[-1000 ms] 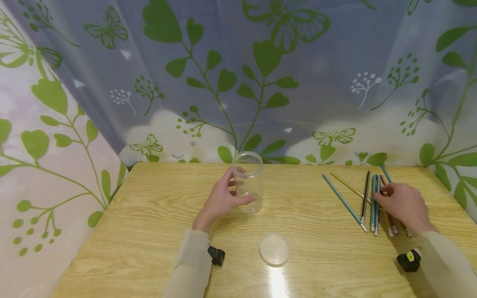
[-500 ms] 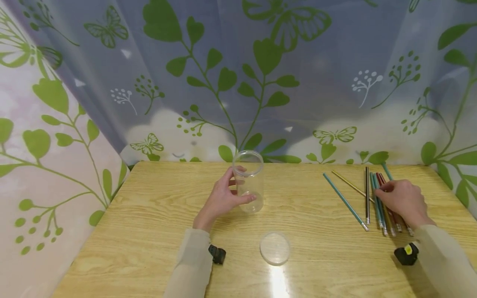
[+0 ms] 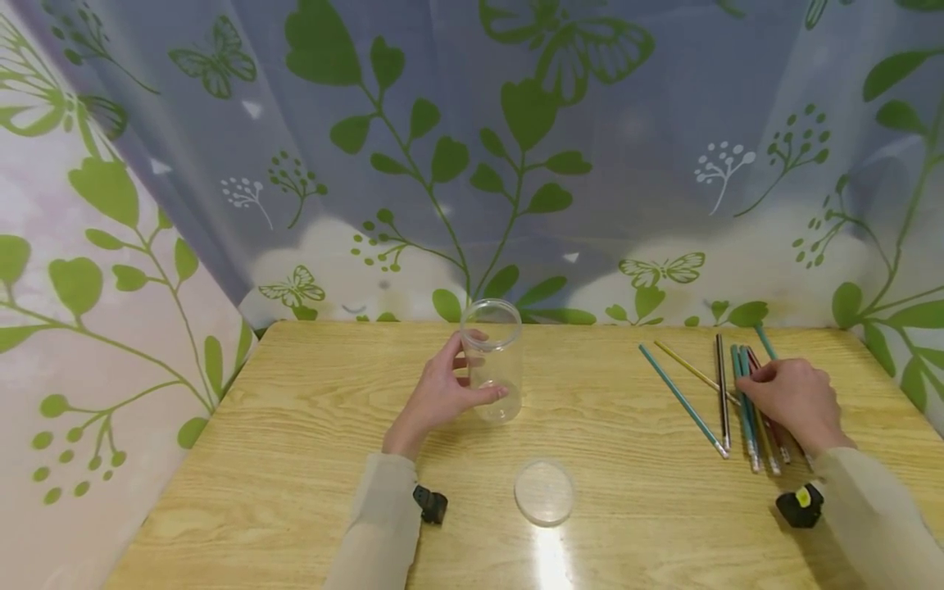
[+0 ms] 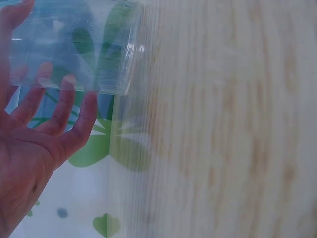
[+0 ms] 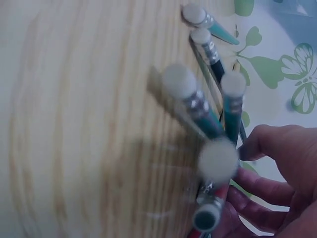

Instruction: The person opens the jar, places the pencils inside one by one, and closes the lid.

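A clear, lidless plastic jar stands upright left of the table's middle. My left hand grips its side, thumb in front and fingers behind; the left wrist view has the same fingers against the see-through wall. At the right, my right hand pinches at a loose bundle of pencils, teal, dark red and yellow ones among them. White eraser ends point toward the right wrist camera. Exactly which pencils the fingers hold is hidden beneath the hand.
A round clear lid lies in front of the jar. Left of the bundle lie a blue-teal pencil, a yellow pencil and a black pencil. A patterned curtain hangs along the table's back edge.
Under my right hand the bundled pencils have shifted and turned slightly, and the black pencil beside them has rolled a little. My left hand and the jar stay put.
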The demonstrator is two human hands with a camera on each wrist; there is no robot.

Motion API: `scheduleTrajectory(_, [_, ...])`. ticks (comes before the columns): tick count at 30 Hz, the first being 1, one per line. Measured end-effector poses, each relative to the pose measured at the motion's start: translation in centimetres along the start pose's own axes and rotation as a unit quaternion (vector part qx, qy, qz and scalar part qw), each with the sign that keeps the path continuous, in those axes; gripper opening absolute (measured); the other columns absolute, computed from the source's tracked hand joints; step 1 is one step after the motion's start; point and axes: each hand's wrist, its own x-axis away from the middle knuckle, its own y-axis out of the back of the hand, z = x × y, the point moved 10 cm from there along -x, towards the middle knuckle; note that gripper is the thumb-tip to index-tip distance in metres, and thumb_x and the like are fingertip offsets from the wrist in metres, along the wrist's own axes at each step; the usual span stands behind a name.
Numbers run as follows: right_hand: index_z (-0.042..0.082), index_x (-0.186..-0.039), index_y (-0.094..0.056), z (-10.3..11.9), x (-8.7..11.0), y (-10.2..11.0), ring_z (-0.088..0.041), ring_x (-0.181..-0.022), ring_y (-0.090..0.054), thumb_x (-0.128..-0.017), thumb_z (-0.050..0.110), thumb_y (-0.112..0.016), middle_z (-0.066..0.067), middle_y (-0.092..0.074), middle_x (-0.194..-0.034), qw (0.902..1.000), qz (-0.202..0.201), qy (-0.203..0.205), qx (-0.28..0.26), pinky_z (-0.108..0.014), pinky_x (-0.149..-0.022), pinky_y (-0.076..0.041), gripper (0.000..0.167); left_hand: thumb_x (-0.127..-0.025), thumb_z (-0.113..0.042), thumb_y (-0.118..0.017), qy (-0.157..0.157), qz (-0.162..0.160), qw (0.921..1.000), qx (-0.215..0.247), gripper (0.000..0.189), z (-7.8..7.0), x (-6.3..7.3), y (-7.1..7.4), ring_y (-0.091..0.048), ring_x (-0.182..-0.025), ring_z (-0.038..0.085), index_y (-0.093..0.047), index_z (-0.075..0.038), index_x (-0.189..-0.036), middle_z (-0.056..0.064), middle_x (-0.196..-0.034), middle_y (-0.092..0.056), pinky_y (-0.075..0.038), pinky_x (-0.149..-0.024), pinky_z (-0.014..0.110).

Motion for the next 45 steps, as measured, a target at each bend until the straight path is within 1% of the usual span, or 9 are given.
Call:
scheduleTrajectory(5, [-0.005,-0.098,-0.072,-0.2,0.1,0.2,-0.032,-0.072,-0.063,-0.094,0.035,-0.068,-0.026,-0.072,-0.094,0.9998,-0.018,0.001,-0.011,-0.032,-0.05,-0.044,0.04,-0.077,-0.027,-0.092,-0.001,0.0,1.0,-0.001,0.073,0.1,0.0,0.0,-0.06,-0.125,0.026,-0.05,-0.035,-0.136,-0.003,-0.141,-0.055,-0.056,-0.101,0.047])
scheduleTrajectory(18, [-0.003,-0.105,-0.072,0.4,0.9,1.2,-0.038,-0.086,-0.062,-0.094,0.035,-0.067,-0.025,-0.074,-0.1,0.9957,-0.069,0.009,-0.062,-0.033,-0.062,-0.042,0.04,-0.078,-0.026,-0.091,-0.002,-0.002,1.0,0.0,0.072,0.3,-0.1,0.0,-0.06,-0.126,0.028,-0.05,-0.034,-0.136,-0.002,-0.141,-0.055,-0.056,-0.101,0.048])
scheduleTrajectory(23, [-0.003,-0.111,-0.071,0.7,1.3,1.5,-0.034,-0.083,-0.064,-0.095,0.036,-0.065,-0.026,-0.073,-0.102,0.9951,-0.068,0.008,-0.071,-0.031,-0.059,-0.044,0.042,-0.077,-0.026,-0.092,-0.002,-0.003,1.0,0.0,0.073,0.2,-0.1,0.0,-0.06,-0.125,0.027,-0.051,-0.035,-0.136,-0.003,-0.141,-0.055,-0.055,-0.101,0.048])
scheduleTrajectory(29, [-0.003,-0.123,-0.066,1.3,1.9,1.6,-0.043,-0.097,-0.06,-0.098,0.036,-0.062,-0.031,-0.069,-0.114,0.9946,-0.053,0.005,-0.089,-0.039,-0.068,-0.041,0.046,-0.078,-0.026,-0.091,-0.001,0.0,1.0,0.001,0.073,0.1,-0.1,0.0,-0.058,-0.127,0.031,-0.05,-0.032,-0.138,-0.002,-0.141,-0.054,-0.055,-0.102,0.048])
scheduleTrajectory(32, [-0.003,-0.126,-0.064,1.9,2.2,1.7,-0.035,-0.088,-0.066,-0.098,0.034,-0.063,-0.031,-0.069,-0.116,0.994,-0.054,0.015,-0.094,-0.036,-0.065,-0.047,0.046,-0.078,-0.025,-0.091,0.001,0.001,1.0,-0.001,0.075,0.2,-0.1,-0.1,-0.057,-0.128,0.033,-0.049,-0.027,-0.141,-0.002,-0.142,-0.054,-0.054,-0.102,0.049])
scheduleTrajectory(36, [-0.003,-0.131,-0.061,2.7,2.7,1.9,-0.017,-0.065,-0.07,-0.099,0.032,-0.062,-0.032,-0.068,-0.116,0.9914,-0.051,0.027,-0.118,-0.03,-0.053,-0.054,0.048,-0.077,-0.025,-0.092,0.003,0.002,1.0,-0.003,0.077,0.4,-0.1,-0.1,-0.057,-0.128,0.033,-0.049,-0.025,-0.142,-0.002,-0.142,-0.053,-0.054,-0.103,0.049])
scheduleTrajectory(41, [-0.002,-0.134,-0.058,3.6,3.4,2.4,-0.015,-0.059,-0.071,-0.099,0.03,-0.062,-0.027,-0.068,-0.113,0.9887,-0.056,0.038,-0.133,-0.029,-0.051,-0.055,0.047,-0.078,-0.026,-0.091,0.001,0.003,1.0,0.0,0.078,0.4,0.0,-0.1,-0.056,-0.129,0.034,-0.048,-0.023,-0.143,-0.002,-0.143,-0.053,-0.054,-0.103,0.049])
scheduleTrajectory(43, [0.0,-0.135,-0.058,4.0,3.7,2.7,-0.012,-0.06,-0.071,-0.099,0.029,-0.063,-0.021,-0.071,-0.106,0.9881,-0.064,0.043,-0.133,-0.029,-0.05,-0.055,0.047,-0.078,-0.026,-0.091,0.0,0.003,1.0,0.0,0.079,0.3,0.0,-0.1,-0.056,-0.129,0.034,-0.048,-0.023,-0.144,-0.002,-0.143,-0.053,-0.054,-0.103,0.049])
scheduleTrajectory(45, [0.002,-0.135,-0.058,4.3,3.9,3.1,-0.008,-0.06,-0.07,-0.098,0.029,-0.064,-0.004,-0.072,-0.094,0.9865,-0.071,0.05,-0.139,-0.029,-0.051,-0.056,0.046,-0.078,-0.026,-0.091,0.0,0.002,1.0,0.0,0.078,0.3,0.0,-0.1,-0.056,-0.129,0.033,-0.049,-0.025,-0.143,-0.002,-0.143,-0.053,-0.054,-0.103,0.05])
